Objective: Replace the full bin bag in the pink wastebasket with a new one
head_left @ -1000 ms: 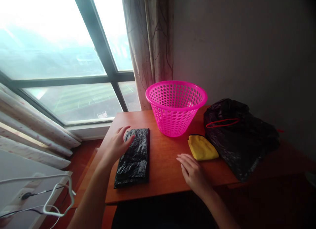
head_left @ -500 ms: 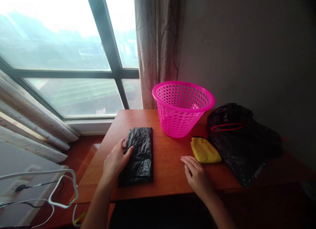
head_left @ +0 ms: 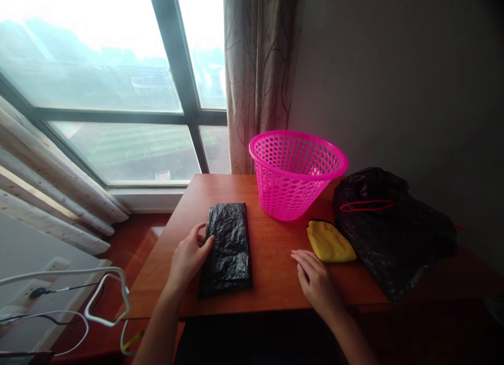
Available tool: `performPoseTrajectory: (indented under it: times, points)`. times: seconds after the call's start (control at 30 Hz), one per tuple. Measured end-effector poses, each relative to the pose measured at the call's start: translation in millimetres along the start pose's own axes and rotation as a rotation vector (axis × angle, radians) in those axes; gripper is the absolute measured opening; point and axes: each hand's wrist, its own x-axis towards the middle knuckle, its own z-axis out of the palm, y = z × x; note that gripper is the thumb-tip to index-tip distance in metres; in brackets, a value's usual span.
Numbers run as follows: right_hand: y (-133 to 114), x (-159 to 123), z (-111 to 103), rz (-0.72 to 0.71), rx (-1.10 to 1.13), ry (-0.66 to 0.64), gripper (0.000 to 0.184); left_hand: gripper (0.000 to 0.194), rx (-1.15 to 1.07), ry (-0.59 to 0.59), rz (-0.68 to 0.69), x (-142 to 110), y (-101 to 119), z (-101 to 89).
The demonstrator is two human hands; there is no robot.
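Observation:
A flat folded black plastic bag (head_left: 229,244) lies on the wooden table (head_left: 271,249) in front of me. My left hand (head_left: 190,257) rests at the bag's left edge, fingers loosely curled with the tips touching it. Lying flat on the bare table with fingers stretched out is my right hand (head_left: 318,281), just left of a folded yellow cloth (head_left: 329,241). Behind them stands an upright pink perforated basket (head_left: 297,171).
A crumpled black bag with a red drawstring (head_left: 389,223) sits at the table's right against the wall. A window and curtain (head_left: 258,76) are behind the table. White wire hanger and cables (head_left: 79,307) hang low at the left, beyond the table edge.
My left hand slid back along the folded black bag from its far end to its left middle edge. The right hand stayed put. The camera turned slightly left.

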Motion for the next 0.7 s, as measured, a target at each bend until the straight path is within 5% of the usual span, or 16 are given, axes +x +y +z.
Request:
performPoseTrajectory:
  times: [0.33, 0.7]
  points:
    - [-1.7, 0.1, -1.1, 0.016, -0.007, -0.007, 0.037, 0.081, -0.852, -0.091, -0.045, -8.3, 8.7, 1.9]
    - [-0.5, -0.6, -0.4, 0.018, 0.007, -0.001, 0.038, 0.052, -0.927, -0.127, -0.102, -25.1, 26.3, -1.3]
